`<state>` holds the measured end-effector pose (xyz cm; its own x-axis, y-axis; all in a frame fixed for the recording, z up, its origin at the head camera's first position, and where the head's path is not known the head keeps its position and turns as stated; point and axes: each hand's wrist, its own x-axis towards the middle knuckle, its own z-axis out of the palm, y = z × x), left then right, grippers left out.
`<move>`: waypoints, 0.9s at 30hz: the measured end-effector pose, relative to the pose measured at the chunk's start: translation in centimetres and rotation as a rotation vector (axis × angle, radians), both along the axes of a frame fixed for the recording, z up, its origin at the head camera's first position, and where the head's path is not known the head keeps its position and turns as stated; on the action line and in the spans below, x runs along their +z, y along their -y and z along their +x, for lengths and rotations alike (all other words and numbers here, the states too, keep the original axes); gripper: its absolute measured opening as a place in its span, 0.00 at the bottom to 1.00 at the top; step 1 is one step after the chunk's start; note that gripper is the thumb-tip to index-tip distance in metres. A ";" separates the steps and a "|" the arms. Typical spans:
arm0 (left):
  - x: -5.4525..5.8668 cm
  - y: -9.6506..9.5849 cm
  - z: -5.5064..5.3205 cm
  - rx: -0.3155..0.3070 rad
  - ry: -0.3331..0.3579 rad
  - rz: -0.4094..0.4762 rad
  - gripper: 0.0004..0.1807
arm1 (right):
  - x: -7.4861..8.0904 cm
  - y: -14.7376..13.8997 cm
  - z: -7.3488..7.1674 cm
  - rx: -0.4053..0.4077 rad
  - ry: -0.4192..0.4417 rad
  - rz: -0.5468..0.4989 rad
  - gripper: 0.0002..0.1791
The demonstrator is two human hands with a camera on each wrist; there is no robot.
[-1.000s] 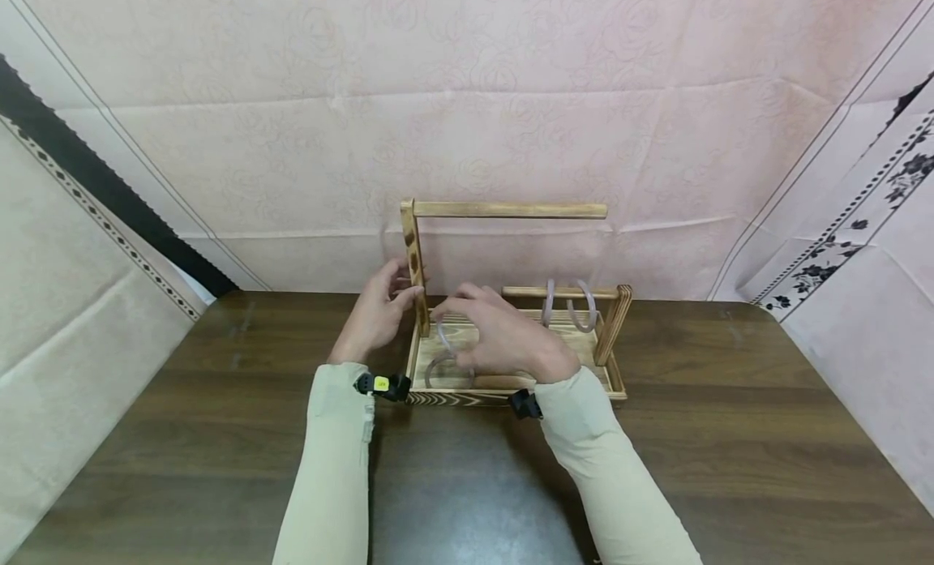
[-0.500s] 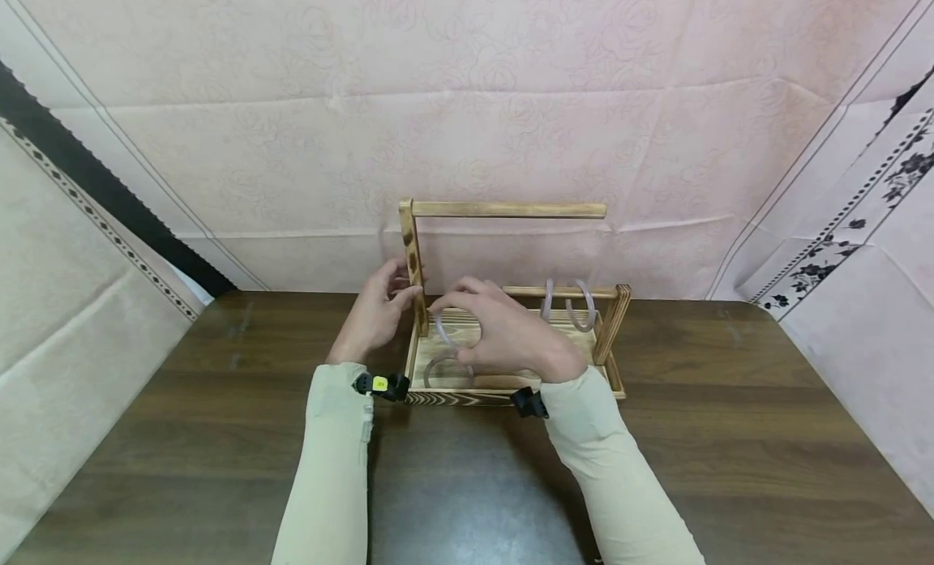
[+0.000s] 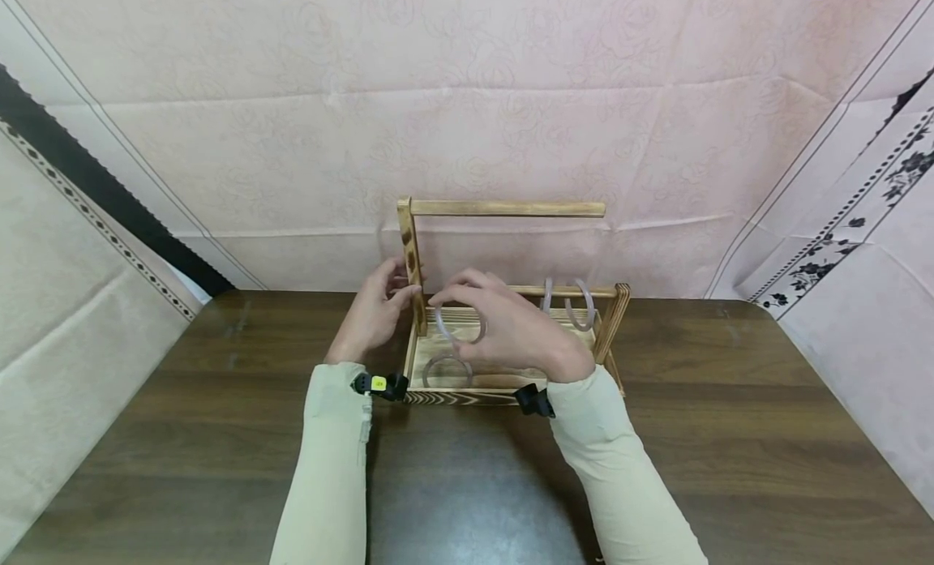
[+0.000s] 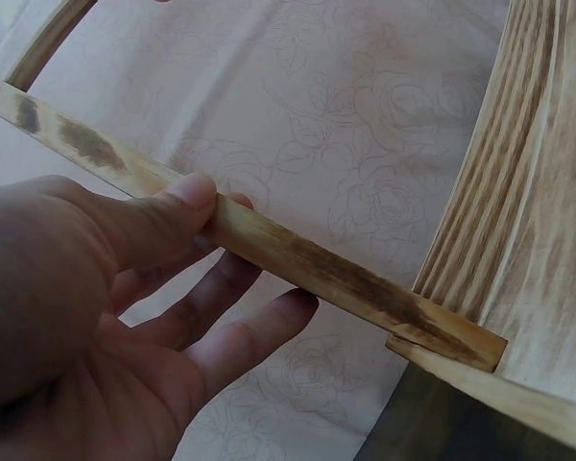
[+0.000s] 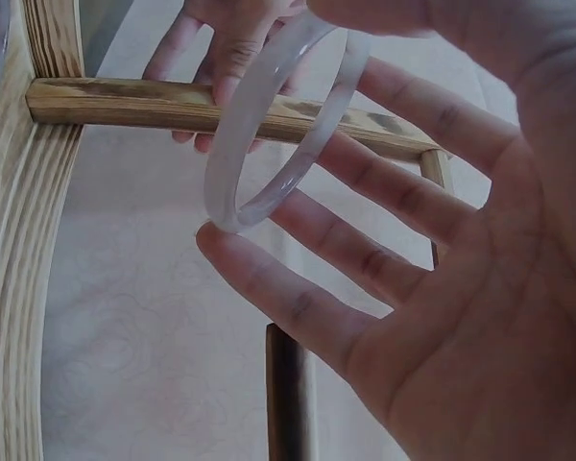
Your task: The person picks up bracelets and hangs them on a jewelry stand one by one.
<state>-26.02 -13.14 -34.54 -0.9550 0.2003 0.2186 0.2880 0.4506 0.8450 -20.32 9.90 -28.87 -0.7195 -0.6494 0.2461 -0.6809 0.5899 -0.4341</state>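
Note:
A pale translucent bangle (image 5: 232, 144) is pinched between the thumb and fingertips of my right hand (image 3: 518, 330), over the left part of a wooden stand's tray. My left hand (image 3: 370, 318) grips the stand's left upright (image 4: 298, 264), its thumb on one side and fingers behind. A second bangle (image 3: 438, 359) is in the tray (image 3: 474, 399), below the held one; whether it lies flat or leans I cannot tell. Two more bangles, one of them the right-hand bangle (image 3: 589, 301), hang on the low bar (image 3: 521, 291). Part of this bar is hidden behind my right hand.
A higher bar (image 3: 511, 209) runs right from the left upright's top, its right end free. The right post (image 3: 614, 323) carries the low bar. The stand sits near the back edge of a brown table (image 3: 700, 403), before a pale patterned cloth (image 3: 467, 127).
My right hand has shifted slightly right and away from me with the bangle, and more of the ring now shows. The left hand keeps its grip on the upright.

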 end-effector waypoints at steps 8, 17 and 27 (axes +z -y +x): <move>-0.2 -0.1 -0.2 0.001 -0.008 -0.001 0.20 | 0.4 -0.4 0.2 0.009 -0.022 -0.037 0.32; -0.3 0.0 -0.4 0.009 0.014 0.015 0.20 | 0.8 -1.2 0.3 -0.011 -0.033 -0.086 0.33; -0.1 0.0 -0.2 0.009 0.011 0.023 0.21 | 0.9 -2.0 -0.1 -0.004 -0.108 -0.160 0.34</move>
<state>-26.22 -13.18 -34.69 -0.9593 0.1866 0.2120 0.2741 0.4340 0.8582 -20.39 11.88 -27.93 -0.6856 -0.5932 0.4221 -0.7266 0.5217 -0.4470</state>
